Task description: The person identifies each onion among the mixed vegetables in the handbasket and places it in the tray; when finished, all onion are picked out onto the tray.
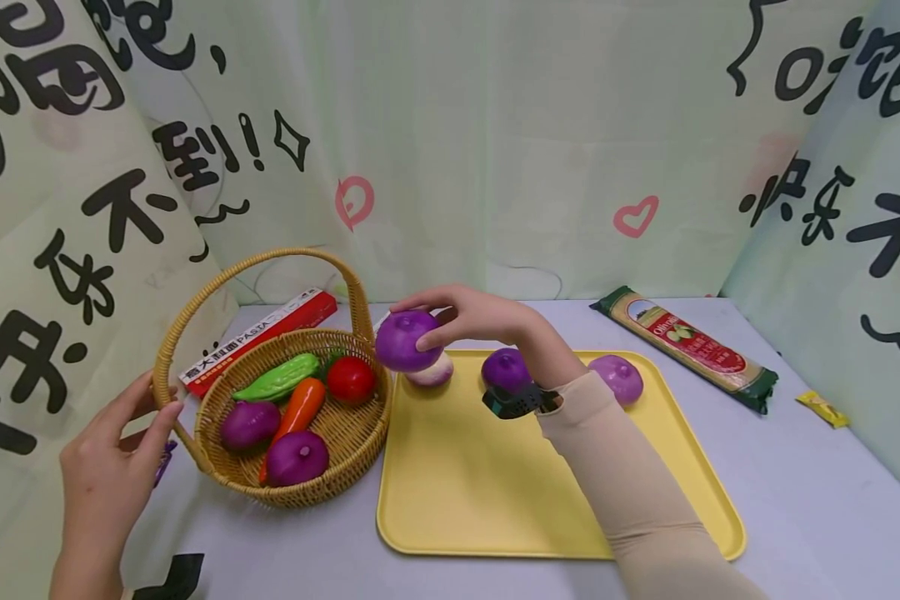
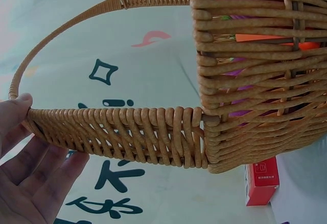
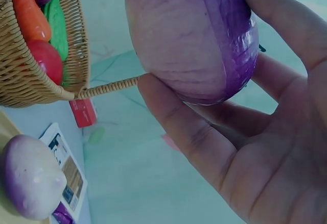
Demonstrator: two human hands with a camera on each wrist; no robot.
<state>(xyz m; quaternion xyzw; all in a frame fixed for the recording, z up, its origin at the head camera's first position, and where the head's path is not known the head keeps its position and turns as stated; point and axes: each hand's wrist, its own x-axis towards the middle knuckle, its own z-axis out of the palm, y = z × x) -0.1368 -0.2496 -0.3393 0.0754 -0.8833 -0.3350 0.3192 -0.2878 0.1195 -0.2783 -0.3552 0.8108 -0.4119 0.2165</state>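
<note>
My right hand (image 1: 480, 317) holds a purple onion (image 1: 403, 343) between thumb and fingers, just above the right rim of the wicker basket (image 1: 352, 475). The right wrist view shows the onion's pale side (image 3: 176, 35). My left hand (image 1: 112, 458) pinches the basket's arched handle (image 2: 112, 127) on its left side. Inside the basket lie a green bumpy vegetable (image 1: 279, 377), a red tomato (image 1: 351, 380), an orange carrot (image 1: 303, 407) and two purple onions, one at the front (image 1: 297, 458). A whitish-purple bulb (image 3: 33, 175) sits on the tray below my right hand.
The yellow tray (image 1: 495, 492) right of the basket also bears a dark purple bulb (image 1: 506, 370) and a lighter one (image 1: 617, 379). A red pasta box (image 1: 307, 310) lies behind the basket. A green-ended pasta packet (image 1: 682, 346) and a small yellow packet (image 1: 822, 408) lie right.
</note>
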